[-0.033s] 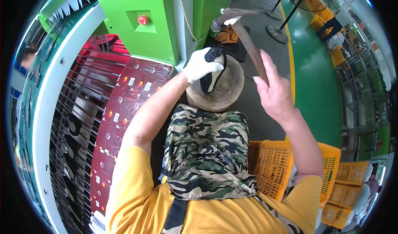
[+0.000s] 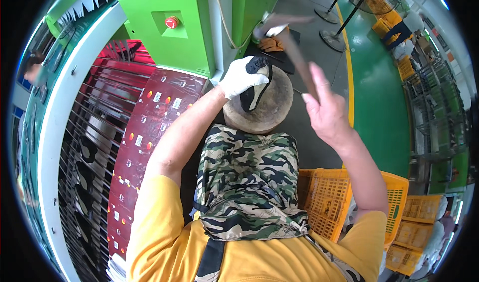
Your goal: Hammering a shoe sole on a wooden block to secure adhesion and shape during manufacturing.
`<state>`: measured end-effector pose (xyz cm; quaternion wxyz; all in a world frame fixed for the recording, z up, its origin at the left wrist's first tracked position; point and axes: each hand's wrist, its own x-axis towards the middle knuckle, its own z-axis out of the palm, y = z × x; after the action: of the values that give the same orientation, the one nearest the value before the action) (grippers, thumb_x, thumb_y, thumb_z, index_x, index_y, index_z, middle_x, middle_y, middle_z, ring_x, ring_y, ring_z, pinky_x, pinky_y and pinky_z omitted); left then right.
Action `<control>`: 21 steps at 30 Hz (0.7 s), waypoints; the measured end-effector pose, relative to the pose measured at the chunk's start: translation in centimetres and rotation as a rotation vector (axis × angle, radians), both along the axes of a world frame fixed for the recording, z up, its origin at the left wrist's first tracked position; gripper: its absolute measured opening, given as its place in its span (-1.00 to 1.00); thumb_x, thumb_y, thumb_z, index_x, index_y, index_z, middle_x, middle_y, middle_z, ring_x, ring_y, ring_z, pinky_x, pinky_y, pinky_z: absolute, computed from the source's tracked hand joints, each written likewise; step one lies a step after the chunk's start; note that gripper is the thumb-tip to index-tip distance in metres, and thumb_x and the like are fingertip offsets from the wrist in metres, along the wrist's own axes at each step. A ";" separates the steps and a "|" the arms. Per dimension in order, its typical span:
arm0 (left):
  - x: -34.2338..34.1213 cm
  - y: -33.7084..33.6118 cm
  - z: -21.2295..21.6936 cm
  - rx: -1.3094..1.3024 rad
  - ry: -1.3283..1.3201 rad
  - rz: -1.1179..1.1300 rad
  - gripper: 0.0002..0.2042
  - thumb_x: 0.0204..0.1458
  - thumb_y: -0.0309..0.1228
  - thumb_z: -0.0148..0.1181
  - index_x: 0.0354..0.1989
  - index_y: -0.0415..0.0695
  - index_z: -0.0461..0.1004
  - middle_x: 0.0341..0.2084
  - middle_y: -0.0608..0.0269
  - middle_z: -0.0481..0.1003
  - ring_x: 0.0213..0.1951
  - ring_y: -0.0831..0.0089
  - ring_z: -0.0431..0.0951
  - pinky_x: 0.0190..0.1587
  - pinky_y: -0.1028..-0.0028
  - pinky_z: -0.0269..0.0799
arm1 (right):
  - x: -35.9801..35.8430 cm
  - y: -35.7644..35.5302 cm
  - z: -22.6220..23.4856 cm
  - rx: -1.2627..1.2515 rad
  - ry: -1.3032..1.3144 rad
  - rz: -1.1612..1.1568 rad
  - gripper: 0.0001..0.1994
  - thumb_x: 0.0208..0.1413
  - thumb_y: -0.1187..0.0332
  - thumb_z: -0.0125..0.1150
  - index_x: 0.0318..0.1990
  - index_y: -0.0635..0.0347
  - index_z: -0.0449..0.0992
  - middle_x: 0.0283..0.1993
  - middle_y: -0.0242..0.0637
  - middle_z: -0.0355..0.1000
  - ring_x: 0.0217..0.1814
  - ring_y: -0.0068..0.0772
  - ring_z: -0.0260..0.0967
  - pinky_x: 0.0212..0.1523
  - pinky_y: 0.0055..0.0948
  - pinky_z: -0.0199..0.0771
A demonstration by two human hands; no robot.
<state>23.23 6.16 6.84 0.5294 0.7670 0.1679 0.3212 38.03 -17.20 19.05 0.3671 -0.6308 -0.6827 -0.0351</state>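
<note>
Gloved left hand [image 2: 241, 77] clamped on a black-and-beige shoe [image 2: 256, 97] atop a round block [image 2: 273, 113] | bare right hand [image 2: 328, 113] wrapped around a wooden-handled hammer [image 2: 299, 60], motion-blurred

Round greyish-brown block [image 2: 278, 104] here, top's pretty blotchy tbh, and a black-and-beige shoe-like piece [image 2: 247, 100] sits on it, stretching toward the far rim.

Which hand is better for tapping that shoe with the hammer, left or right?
Probably the right hand: it grips the hammer by its handle. The gloved left hand is busy holding the black-and-beige shoe over the round block.
</note>
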 end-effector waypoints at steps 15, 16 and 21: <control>0.7 2.8 -5.1 0.120 0.182 -0.026 -0.15 -0.38 -0.08 0.64 0.15 -0.21 0.44 0.02 0.04 0.55 0.07 0.20 0.54 0.21 0.31 0.39 | 2.4 -2.0 -19.5 -0.603 0.093 -0.356 -0.43 0.19 0.37 0.22 0.33 0.22 0.19 -0.27 0.24 0.53 -0.20 0.29 0.55 -0.14 0.09 0.55; 0.6 2.7 -5.4 0.122 0.182 -0.020 -0.15 -0.38 -0.08 0.64 0.15 -0.21 0.44 0.02 0.04 0.55 0.07 0.20 0.54 0.21 0.31 0.39 | 1.1 -2.6 -21.1 -0.616 0.121 -0.413 -0.44 0.19 0.37 0.21 0.32 0.21 0.19 -0.24 0.26 0.53 -0.16 0.32 0.54 -0.09 0.11 0.54; -1.0 0.5 -8.0 -0.192 0.032 0.060 -0.31 -0.28 -0.22 0.57 0.08 -0.20 0.46 -0.10 0.13 0.58 -0.06 0.27 0.56 0.11 0.33 0.46 | -0.4 -5.2 -22.9 -0.735 0.685 -0.350 -0.65 0.19 0.47 0.14 0.12 0.23 0.30 -0.36 0.02 0.49 -0.45 -0.04 0.54 -0.45 -0.13 0.56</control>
<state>22.26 6.69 -1.13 0.5877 0.7126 0.2294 0.3071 37.64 -22.43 -3.80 0.3124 -0.7977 -0.3754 0.3538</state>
